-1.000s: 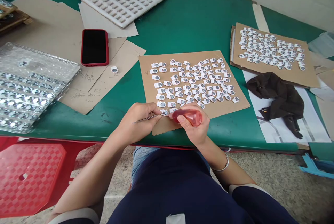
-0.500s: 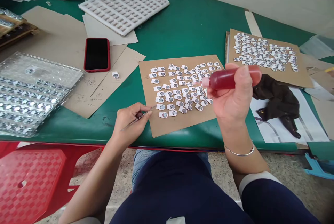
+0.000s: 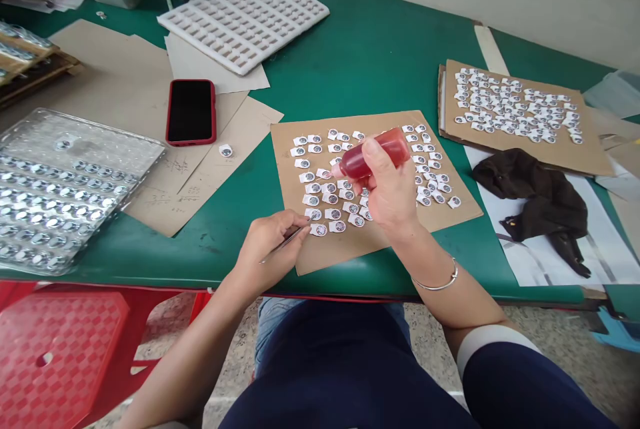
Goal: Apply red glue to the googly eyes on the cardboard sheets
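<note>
The green counter (image 3: pixel 380 76) stretches beneath and beyond both hands, bearing everything within reach. On it, directly under the hands, lies a cardboard sheet (image 3: pixel 330 254), probably serving as a flat, turnable base that keeps the pieces together near the body. A clear tray (image 3: pixel 30 128) of shiny round pieces sits well left of the left hand, perhaps set aside to leave the middle free. Ahead of that hand and to its left rests a phone (image 3: pixel 191 112), apart from the sheet.

The right hand (image 3: pixel 387 196) hangs over the sheet, fingers and thumb curled round a red bottle (image 3: pixel 359 161). The bottle is tilted, nozzle low and aimed leftward, seemingly so the tip can be steered; whether it touches anything is unclear. The left hand (image 3: pixel 270 249) is at the sheet's near left edge, thumb and fingers pinching a thin metal tool (image 3: pixel 277 247) like a pen, likely for fine control. Just past its fingertips, small white tags (image 3: pixel 337 226) lie in loose rows, spaced apparently so each can be reached singly.
</note>
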Motion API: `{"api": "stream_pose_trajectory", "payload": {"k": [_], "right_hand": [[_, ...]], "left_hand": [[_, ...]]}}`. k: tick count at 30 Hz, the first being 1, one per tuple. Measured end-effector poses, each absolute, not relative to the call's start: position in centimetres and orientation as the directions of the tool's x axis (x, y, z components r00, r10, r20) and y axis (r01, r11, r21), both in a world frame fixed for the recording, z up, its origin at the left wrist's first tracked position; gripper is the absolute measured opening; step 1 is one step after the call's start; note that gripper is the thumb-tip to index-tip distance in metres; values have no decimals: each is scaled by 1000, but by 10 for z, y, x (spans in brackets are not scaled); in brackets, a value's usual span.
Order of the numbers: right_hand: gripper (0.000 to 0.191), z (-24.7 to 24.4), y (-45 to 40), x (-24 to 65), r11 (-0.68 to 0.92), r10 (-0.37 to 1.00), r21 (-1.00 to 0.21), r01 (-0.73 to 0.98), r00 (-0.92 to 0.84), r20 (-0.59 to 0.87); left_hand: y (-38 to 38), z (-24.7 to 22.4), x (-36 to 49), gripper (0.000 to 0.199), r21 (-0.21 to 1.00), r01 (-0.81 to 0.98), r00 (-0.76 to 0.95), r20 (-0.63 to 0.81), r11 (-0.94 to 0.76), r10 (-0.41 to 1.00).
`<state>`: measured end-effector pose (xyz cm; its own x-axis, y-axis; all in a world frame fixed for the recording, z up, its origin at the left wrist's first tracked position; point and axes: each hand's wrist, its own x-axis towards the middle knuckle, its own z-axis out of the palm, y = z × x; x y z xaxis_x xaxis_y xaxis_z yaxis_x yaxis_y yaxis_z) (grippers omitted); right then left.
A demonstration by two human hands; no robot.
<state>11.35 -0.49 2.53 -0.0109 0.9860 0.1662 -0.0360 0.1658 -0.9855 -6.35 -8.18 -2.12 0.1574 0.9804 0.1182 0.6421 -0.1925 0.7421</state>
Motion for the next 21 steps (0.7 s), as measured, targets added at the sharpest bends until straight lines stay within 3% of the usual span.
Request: {"api": "stream_pose_trajectory", "payload": {"k": [10,14,21], "right_hand": [[21,16,-8,111,201,980,-979,29,-3,201],[22,16,-8,110,178,984,-983,-38,6,178],[31,10,-8,105,110,990,-993,-39,-86,113]], "left_hand": [[-85,-24,-60,11,669,695,189,181,-262,965],[-86,-25,-60,10,645,707,228,179,-290,957],[-91,-17,-51,12,454,788,348,228,-416,909]]}}
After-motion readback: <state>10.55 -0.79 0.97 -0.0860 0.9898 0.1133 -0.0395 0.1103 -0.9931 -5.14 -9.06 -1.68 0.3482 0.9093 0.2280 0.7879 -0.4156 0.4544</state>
